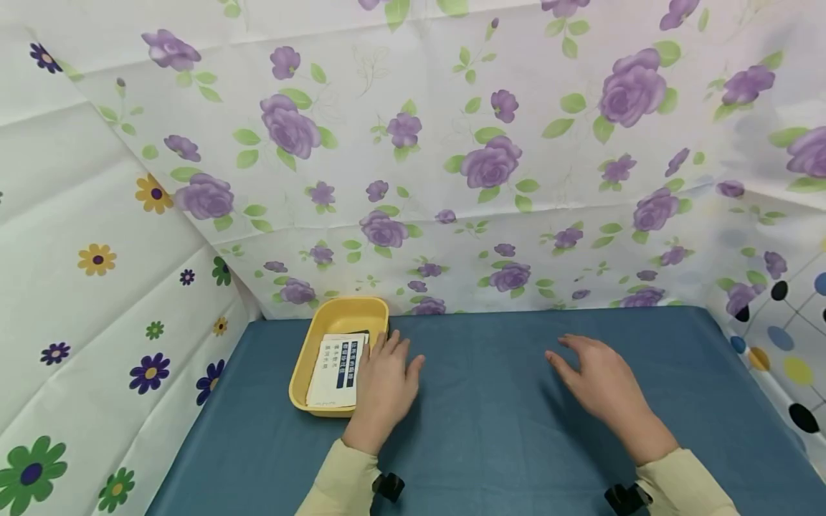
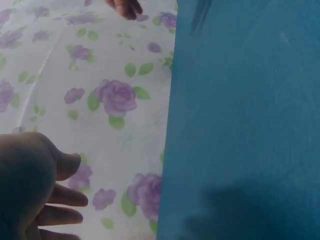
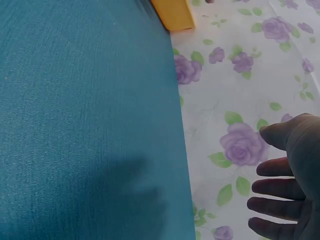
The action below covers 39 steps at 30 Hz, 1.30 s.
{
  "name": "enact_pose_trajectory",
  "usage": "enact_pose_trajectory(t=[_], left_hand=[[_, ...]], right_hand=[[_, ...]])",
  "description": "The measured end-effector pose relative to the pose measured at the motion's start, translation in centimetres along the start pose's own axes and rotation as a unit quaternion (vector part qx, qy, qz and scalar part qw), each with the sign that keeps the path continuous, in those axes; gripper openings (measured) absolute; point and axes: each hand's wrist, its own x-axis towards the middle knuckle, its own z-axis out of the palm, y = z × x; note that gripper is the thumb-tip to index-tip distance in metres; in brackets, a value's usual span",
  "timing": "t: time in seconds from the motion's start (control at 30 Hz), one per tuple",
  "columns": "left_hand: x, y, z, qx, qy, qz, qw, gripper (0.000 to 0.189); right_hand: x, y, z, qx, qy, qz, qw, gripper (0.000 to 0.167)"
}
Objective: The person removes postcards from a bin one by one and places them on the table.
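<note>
A yellow plastic tray (image 1: pixel 298 383) stands at the back left of the blue table, holding a white printed booklet or card (image 1: pixel 325 376) with dark blue text blocks. Part of a dark item peeks out behind the booklet. My left hand (image 1: pixel 386 380) hovers at the tray's right side, fingers spread and extended, overlapping the tray's edge and the booklet in the head view. Over the right half of the table, my right hand (image 1: pixel 600 376) is held in the air with relaxed fingers and holds nothing. In the right wrist view its fingers (image 3: pixel 277 187) are straight and apart.
Blue cloth covers the table (image 1: pixel 477 430). Behind it hangs a white sheet (image 1: pixel 439 179) with purple roses. A flower-patterned sheet (image 1: pixel 84 215) borders the left side, and one with coloured dots (image 1: pixel 784 344) the right. Black wrist bands (image 1: pixel 389 487) sit at both sleeves.
</note>
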Motion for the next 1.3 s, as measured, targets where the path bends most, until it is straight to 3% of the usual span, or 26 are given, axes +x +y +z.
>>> enact_pose_trajectory(t=[0.17,0.3,0.43,0.53,0.7,0.83,1.03,1.3], left_hand=[[0.7,-1.3,-1.4,-0.012,0.046,0.024,0.9986,0.037],[1.4,-3.2,-3.4,-0.003,0.046,-0.005,0.9989,0.04],[2.1,-6.2,-5.3,-0.009,0.017,-0.078,0.9968,0.05],[2.6,-8.8,-5.8,-0.001,0.016,-0.136,0.9905,0.055],[2.9,-12.4,-5.5,0.027,-0.011,-0.237,0.9711,0.056],[2.6,-14.2,-4.8,0.026,-0.06,-0.286,0.9562,0.049],[2.3,-15.3,-4.0,0.011,-0.119,-0.295,0.9478,0.037],[2.4,-15.6,-3.4,-0.027,-0.114,-0.276,0.9541,0.024]], right_hand=[[0.0,0.2,0.1,0.002,-0.008,0.004,1.0,0.064],[0.0,0.2,0.2,0.0,-0.013,0.003,0.9999,0.063],[-0.1,0.0,0.1,-0.006,-0.014,-0.001,0.9999,0.055],[-0.1,0.0,0.1,-0.006,-0.021,0.0,0.9998,0.048],[-0.2,0.1,0.2,-0.003,-0.03,0.001,0.9995,0.042],[-0.3,0.2,0.2,-0.003,-0.029,0.003,0.9996,0.042],[-0.2,0.4,0.2,-0.002,-0.029,0.003,0.9996,0.04],[-0.2,0.6,0.1,-0.001,-0.032,0.008,0.9994,0.04]])
